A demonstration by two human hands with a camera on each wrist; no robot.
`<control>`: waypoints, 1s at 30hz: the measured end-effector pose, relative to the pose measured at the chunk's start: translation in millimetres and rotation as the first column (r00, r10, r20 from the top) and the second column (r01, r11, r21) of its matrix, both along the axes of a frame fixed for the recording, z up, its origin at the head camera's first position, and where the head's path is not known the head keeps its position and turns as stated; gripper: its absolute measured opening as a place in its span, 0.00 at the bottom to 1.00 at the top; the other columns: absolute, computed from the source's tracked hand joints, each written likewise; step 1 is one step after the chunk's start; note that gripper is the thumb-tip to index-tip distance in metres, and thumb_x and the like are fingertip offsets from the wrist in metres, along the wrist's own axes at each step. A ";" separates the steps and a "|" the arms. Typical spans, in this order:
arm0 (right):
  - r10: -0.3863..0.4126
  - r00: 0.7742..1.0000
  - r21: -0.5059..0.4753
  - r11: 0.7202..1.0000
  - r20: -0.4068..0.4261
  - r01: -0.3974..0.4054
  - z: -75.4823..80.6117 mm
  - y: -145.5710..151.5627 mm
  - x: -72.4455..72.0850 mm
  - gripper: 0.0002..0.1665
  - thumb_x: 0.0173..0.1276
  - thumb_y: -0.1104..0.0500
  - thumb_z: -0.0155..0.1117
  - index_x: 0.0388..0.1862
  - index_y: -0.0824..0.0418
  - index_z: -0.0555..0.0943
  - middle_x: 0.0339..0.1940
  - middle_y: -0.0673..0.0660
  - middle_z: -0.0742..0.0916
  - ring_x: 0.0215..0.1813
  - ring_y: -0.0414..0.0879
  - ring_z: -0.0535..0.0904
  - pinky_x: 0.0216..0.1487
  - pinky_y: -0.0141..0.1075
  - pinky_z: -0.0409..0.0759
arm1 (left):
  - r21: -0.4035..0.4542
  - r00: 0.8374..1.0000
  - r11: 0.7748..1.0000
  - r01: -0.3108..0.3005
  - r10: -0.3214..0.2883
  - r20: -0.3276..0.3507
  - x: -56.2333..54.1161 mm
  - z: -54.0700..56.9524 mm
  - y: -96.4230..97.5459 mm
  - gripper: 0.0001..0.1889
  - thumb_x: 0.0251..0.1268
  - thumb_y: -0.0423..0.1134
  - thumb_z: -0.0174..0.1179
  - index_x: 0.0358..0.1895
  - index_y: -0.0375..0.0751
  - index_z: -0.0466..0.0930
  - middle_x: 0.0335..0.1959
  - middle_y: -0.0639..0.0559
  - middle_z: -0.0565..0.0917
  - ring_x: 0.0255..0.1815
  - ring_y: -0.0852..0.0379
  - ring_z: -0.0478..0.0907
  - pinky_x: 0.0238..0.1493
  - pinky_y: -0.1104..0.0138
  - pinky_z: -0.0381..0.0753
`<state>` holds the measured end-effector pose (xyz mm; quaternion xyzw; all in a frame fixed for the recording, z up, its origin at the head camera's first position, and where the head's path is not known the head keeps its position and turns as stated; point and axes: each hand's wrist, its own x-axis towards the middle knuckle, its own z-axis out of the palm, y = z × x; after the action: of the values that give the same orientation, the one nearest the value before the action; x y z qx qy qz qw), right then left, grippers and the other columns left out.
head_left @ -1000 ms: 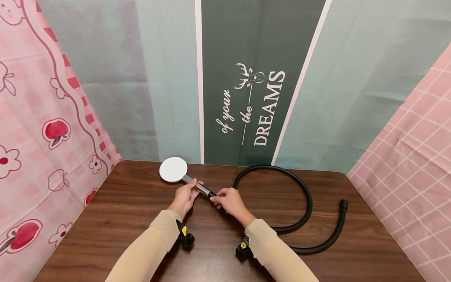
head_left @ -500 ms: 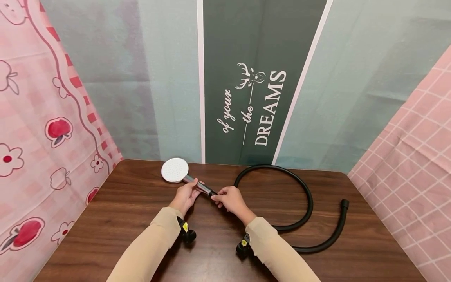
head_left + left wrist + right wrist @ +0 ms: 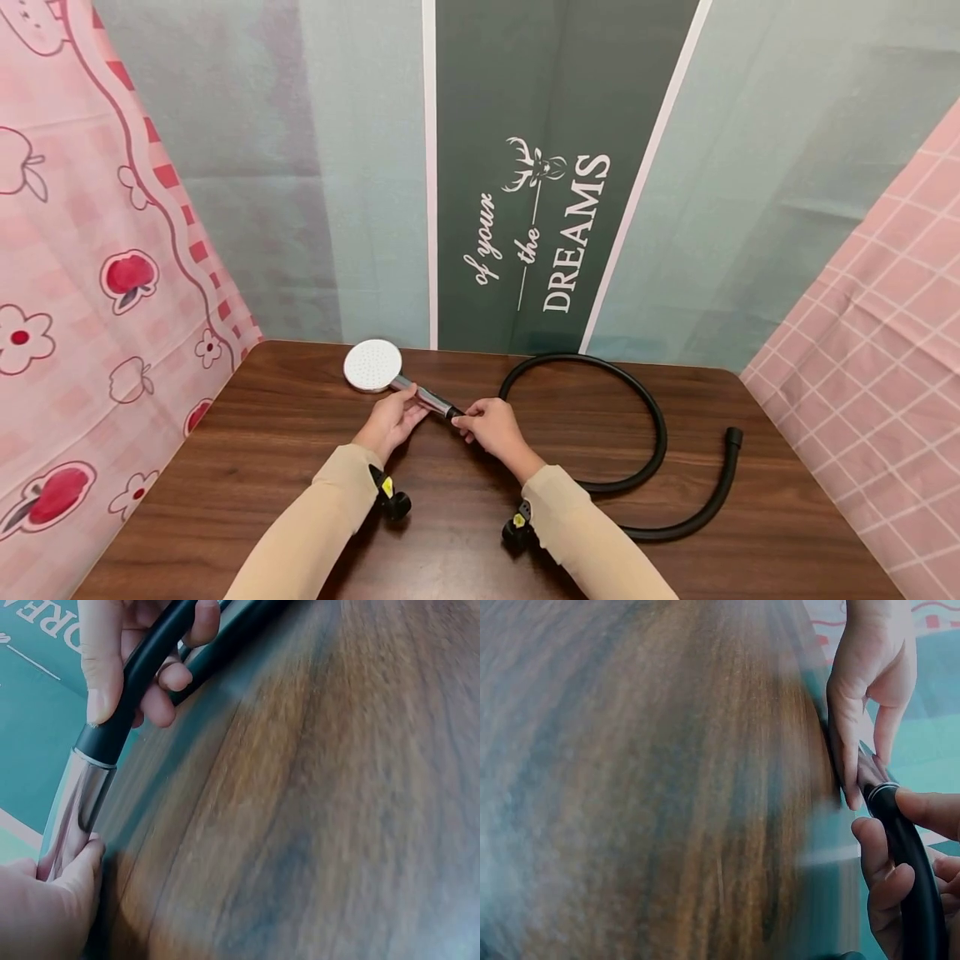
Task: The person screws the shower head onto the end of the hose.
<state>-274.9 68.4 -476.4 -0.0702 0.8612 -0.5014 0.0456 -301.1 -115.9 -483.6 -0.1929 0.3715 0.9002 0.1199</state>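
A shower head (image 3: 372, 366) with a round white spray face and chrome handle lies toward the back left of the table. My left hand (image 3: 392, 419) holds its handle between thumb and fingers. At the handle's lower end sits the black end of a shower hose (image 3: 660, 433), flush against the chrome in the left wrist view. My right hand (image 3: 491, 429) pinches that black end with thumb and fingertips, also seen in the right wrist view, where the hose (image 3: 919, 900) runs through the fingers. The two hands are close together.
The hose loops over the right half of the brown wooden table (image 3: 225, 500), its free end (image 3: 733, 435) pointing to the back right. A grey-green printed curtain (image 3: 555, 167) stands behind. Pink cloths (image 3: 97, 292) flank both sides.
The left hand has shifted slightly on the handle, its fingers straighter beneath it. The right hand stays at the hose end, and the shower head has barely moved.
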 end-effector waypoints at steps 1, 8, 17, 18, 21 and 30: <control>0.001 1.000 0.000 1.000 -0.004 -0.001 -0.2 0.1 -0.1 0.11 0.62 0.60 0.71 0.30 0.69 0.85 0.23 0.61 0.88 0.20 0.40 0.81 0.22 0.29 0.79 | -0.017 1.000 1.000 0.012 -0.012 0.007 0.4 0.7 -0.7 0.18 0.79 0.32 0.41 0.65 0.26 0.59 0.74 0.29 0.57 0.78 0.41 0.55 0.81 0.54 0.55; -0.008 1.000 0.018 1.000 -0.002 0.008 -1.0 -1.1 0.4 0.10 0.62 0.60 0.72 0.29 0.68 0.85 0.22 0.58 0.88 0.19 0.39 0.81 0.22 0.28 0.80 | -0.067 0.997 0.995 0.078 -0.076 0.027 4.6 2.6 -5.1 0.17 0.79 0.32 0.40 0.64 0.25 0.60 0.62 0.29 0.67 0.77 0.37 0.56 0.80 0.53 0.57; -0.009 0.999 0.034 0.999 0.030 0.008 -0.8 -2.1 3.8 0.11 0.63 0.57 0.72 0.28 0.65 0.86 0.19 0.55 0.87 0.19 0.40 0.80 0.15 0.29 0.74 | -0.171 0.991 0.976 0.135 -0.137 0.004 17.2 3.1 -9.8 0.22 0.77 0.29 0.43 0.67 0.18 0.58 0.60 0.24 0.73 0.56 0.43 0.78 0.76 0.51 0.64; -0.008 0.999 0.039 0.999 0.035 0.006 -1.2 -2.1 4.1 0.11 0.63 0.57 0.72 0.28 0.65 0.86 0.18 0.54 0.86 0.19 0.40 0.80 0.14 0.29 0.73 | -0.189 0.990 0.972 0.141 -0.144 -0.002 18.9 2.8 -10.6 0.22 0.77 0.29 0.43 0.67 0.17 0.58 0.61 0.23 0.73 0.54 0.45 0.79 0.76 0.51 0.64; -0.005 0.999 0.052 0.999 0.048 0.002 -2.7 -1.6 4.3 0.12 0.64 0.55 0.72 0.28 0.63 0.86 0.18 0.53 0.86 0.19 0.40 0.79 0.13 0.29 0.71 | -0.232 0.987 0.960 0.156 -0.162 -0.009 23.2 2.5 -12.5 0.22 0.77 0.28 0.43 0.68 0.17 0.57 0.66 0.21 0.68 0.50 0.48 0.82 0.74 0.52 0.66; 0.026 0.999 0.065 0.997 0.044 -0.029 -6.6 2.1 4.5 0.12 0.64 0.54 0.72 0.31 0.63 0.86 0.19 0.54 0.87 0.20 0.40 0.79 0.16 0.30 0.77 | -0.309 0.983 0.939 0.153 -0.175 -0.045 28.9 2.9 -30.1 0.23 0.75 0.25 0.44 0.67 0.13 0.56 0.61 0.22 0.74 0.43 0.54 0.86 0.60 0.61 0.83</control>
<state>-270.4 70.5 -483.0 -0.0696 0.8749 -0.4737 0.0733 -272.2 -146.0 -480.7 -0.1450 0.5246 0.8254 0.1501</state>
